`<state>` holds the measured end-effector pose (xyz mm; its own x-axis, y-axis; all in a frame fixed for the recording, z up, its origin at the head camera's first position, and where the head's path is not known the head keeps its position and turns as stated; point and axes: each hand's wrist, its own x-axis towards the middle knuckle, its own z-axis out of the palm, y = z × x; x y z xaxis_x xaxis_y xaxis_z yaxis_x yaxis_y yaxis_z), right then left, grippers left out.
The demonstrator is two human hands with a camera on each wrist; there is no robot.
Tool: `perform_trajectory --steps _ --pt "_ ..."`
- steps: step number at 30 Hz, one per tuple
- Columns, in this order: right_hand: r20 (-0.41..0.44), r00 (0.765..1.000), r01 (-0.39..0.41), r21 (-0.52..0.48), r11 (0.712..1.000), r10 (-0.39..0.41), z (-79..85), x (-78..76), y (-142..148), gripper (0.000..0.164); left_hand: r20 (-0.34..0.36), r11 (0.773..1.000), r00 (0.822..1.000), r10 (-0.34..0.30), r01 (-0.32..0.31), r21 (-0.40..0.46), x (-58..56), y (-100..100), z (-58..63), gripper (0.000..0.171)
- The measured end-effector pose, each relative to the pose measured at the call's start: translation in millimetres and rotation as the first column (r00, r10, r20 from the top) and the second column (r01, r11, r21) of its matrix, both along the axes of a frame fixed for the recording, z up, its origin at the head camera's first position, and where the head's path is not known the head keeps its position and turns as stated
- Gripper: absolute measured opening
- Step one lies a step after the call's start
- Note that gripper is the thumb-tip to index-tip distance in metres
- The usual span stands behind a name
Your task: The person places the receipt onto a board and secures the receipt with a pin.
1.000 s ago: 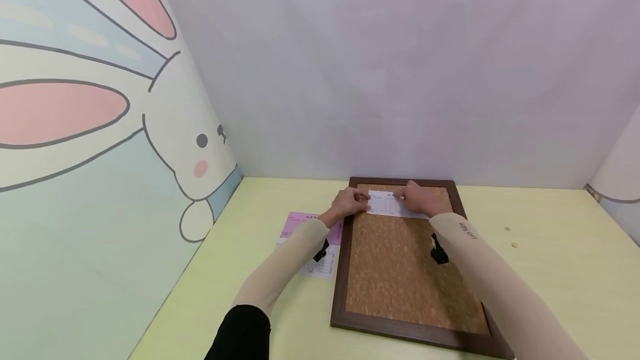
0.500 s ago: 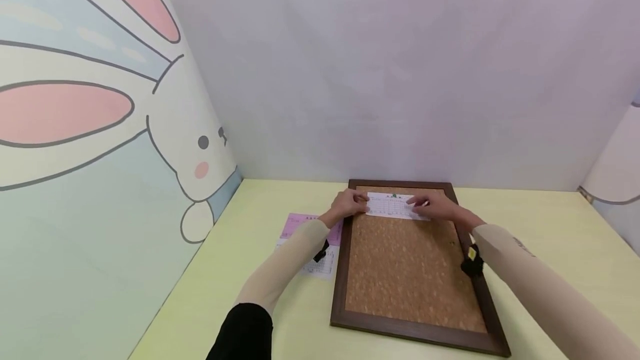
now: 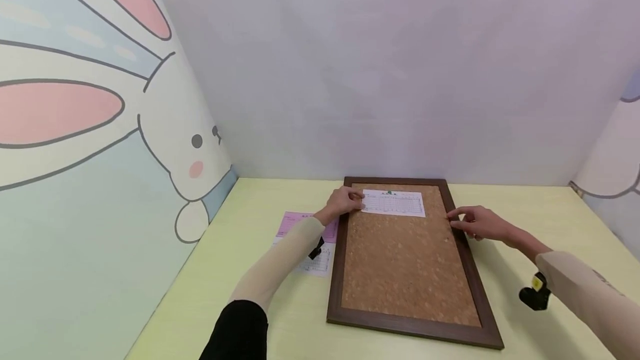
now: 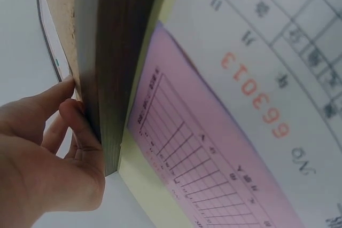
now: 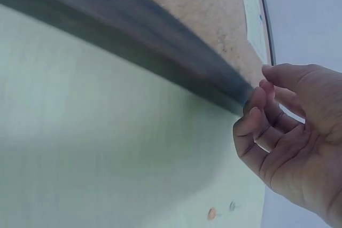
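Observation:
A white printed form slip [image 3: 394,203] lies across the top of a cork board [image 3: 405,271] with a dark wooden frame. A small green pin [image 3: 389,192] shows at the slip's top edge. My left hand [image 3: 344,201] reaches over the frame's left side, its fingertips pressing at the slip's left end; a gap shows between thumb and index finger. My right hand [image 3: 480,222] is at the frame's right side, fingers loosely bent, fingertips close to the frame [image 5: 176,52] in the right wrist view. Nothing shows in its grasp.
Left of the board, partly under my left forearm, lie a pink form [image 4: 181,142] and a white form [image 4: 278,78] printed with red digits. Two small round pieces, one orange [image 5: 212,213] and one grey [image 5: 232,205], lie on the table right of the board. A wall stands behind.
My right hand has left the slip and moved right to the frame's edge, uncovering the slip and green pin. The left hand stays at the slip's left end.

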<state>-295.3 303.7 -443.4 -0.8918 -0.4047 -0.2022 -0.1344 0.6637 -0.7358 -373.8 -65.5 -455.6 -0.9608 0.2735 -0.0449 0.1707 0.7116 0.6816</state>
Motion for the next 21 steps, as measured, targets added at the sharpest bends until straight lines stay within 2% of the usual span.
perform_trajectory --steps 4,10,14,18,21 --pt "0.018 1.000 0.013 -0.033 0.999 -0.012 -6.0 9.3 5.9 0.045 0.014 0.999 0.999 -0.034 0.034 0.013 -1.1 -3.2 1.7 0.032" --pt "0.016 0.999 0.036 -0.061 0.998 -0.035 -9.0 10.2 6.4 0.050 0.107 0.991 0.989 -0.098 0.087 0.105 3.5 -18.9 4.2 0.031" --pt "0.078 0.996 0.043 -0.112 0.993 -0.034 -9.6 10.8 10.4 0.056 0.145 0.985 0.980 -0.133 0.114 0.130 14.9 -35.2 8.4 0.032" --pt "0.135 0.990 0.049 -0.141 0.989 -0.030 -8.9 11.5 15.9 0.060 0.132 0.979 0.982 -0.135 0.112 0.170 30.5 -59.3 18.6 0.033" --pt "0.131 0.991 0.035 -0.144 0.989 -0.016 -8.5 12.3 17.9 0.060 0.112 0.979 0.987 -0.118 0.097 0.180 38.4 -82.9 25.4 0.035"
